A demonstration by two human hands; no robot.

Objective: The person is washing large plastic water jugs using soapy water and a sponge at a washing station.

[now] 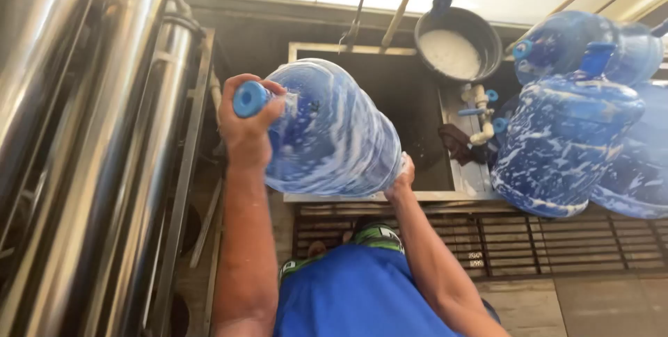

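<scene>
Head view, looking down. A large blue water jug (334, 128), its inside streaked with white foam, is held on its side in the air over a dark rectangular sink (417, 121) with a metal rim. The left hand (247, 125) grips the jug at its neck: the fingers (273, 88) wrap over the neck just behind the blue cap (249, 98), and the cap sticks out past the hand toward the left. The right hand (402, 180) is pressed against the jug's base at its lower right edge; only the back of the hand shows, so the spread of its fingers cannot be told, though the palm bears on the base. The jug thus lies between the two hands, neck to the left and base to the right.

To the right, more soapy blue jugs (567, 135) stand stacked beside the sink, one with a blue cap upright. Behind the sink sits a dark round basin (487, 41) holding white foam, with white taps with blue handles (480, 111) in front of it. Polished steel cylinders (83, 135) fill the left edge. A metal floor grate (557, 239) runs below the sink, and the person's blue shirt (355, 295) shows at the bottom
</scene>
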